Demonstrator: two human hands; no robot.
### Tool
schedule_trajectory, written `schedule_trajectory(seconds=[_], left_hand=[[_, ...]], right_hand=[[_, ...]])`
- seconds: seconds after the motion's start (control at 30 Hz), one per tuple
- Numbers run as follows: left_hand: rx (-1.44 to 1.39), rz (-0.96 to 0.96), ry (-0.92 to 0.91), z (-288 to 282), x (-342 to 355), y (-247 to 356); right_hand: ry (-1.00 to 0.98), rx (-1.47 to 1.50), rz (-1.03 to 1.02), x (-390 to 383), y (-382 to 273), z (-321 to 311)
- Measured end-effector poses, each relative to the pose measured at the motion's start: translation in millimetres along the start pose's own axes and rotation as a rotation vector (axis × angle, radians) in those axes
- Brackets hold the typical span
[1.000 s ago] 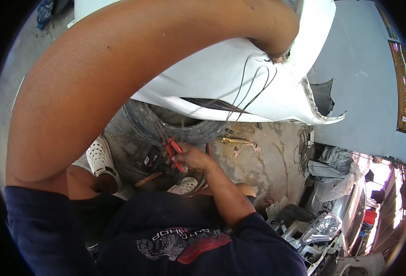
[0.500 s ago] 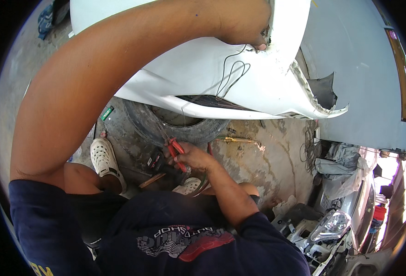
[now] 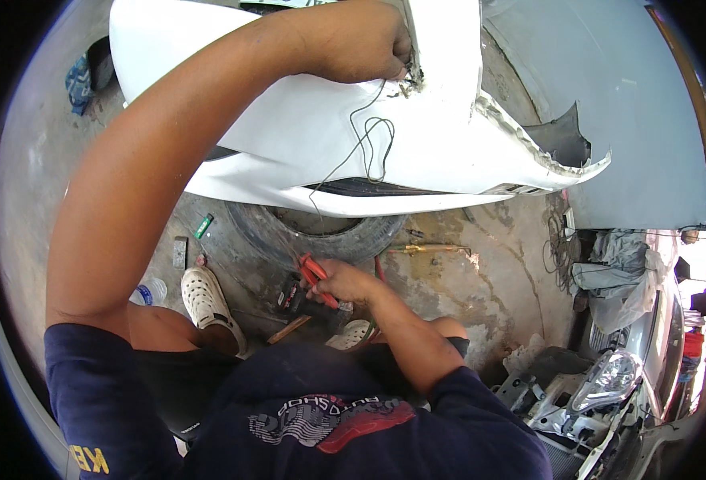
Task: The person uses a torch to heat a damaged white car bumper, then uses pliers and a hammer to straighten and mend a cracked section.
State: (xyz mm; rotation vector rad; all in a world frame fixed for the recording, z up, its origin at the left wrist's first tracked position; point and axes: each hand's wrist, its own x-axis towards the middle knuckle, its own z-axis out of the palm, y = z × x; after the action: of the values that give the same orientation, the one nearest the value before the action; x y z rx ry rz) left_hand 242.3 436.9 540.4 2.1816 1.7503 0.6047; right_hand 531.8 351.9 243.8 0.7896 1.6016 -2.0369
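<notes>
A white car bumper (image 3: 441, 144) lies across the far side, resting over a black tyre (image 3: 353, 244). My left hand (image 3: 373, 44) is closed at a broken, dirty edge of the bumper. Its fingertips pinch a thin dark wire (image 3: 354, 128), which hangs in loose loops down the white face. Part of the grip is hidden behind the knuckles. Lower down, in front of the tyre, my right hand (image 3: 343, 284) is wrapped round red-handled pliers (image 3: 311, 266). The pliers point away from me, towards the tyre, apart from the bumper.
On the floor lie a black power-tool battery (image 3: 291, 298), a green lighter (image 3: 203, 226), a grey block (image 3: 179, 252), a clear plastic tub (image 3: 151, 291) and a brass torch (image 3: 425, 249). Car parts with a headlight (image 3: 613, 376) stand at the right. A grey panel (image 3: 625, 120) rises beyond the bumper.
The view has shifted, so the bumper and my left hand appear farther left. My left hand stays at the same broken edge, and the pliers remain in my right hand.
</notes>
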Motion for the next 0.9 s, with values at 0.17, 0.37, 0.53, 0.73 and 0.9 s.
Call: schedule_trajectory(seconds=[0.17, 0.37, 0.53, 0.73, 0.9], left_hand=[[-0.009, 0.031, 0.001, 2, 5, -10], [-0.056, -0.048, -0.006, -3, 3, -1], [0.094, -0.110, 0.048, 5, 0, 8], [0.246, -0.114, 0.175, 18, -10, 22], [0.181, -0.041, 0.214, 18, -9, 10]], right_hand=[[-0.023, -0.056, 0.033, 4, 3, -1], [0.000, -0.077, 0.026, -3, -3, 0], [0.029, -0.058, 0.010, 1, 7, -2], [0.015, -0.063, 0.032, 0, 3, -1], [0.028, -0.038, -0.026, 2, 9, -2]])
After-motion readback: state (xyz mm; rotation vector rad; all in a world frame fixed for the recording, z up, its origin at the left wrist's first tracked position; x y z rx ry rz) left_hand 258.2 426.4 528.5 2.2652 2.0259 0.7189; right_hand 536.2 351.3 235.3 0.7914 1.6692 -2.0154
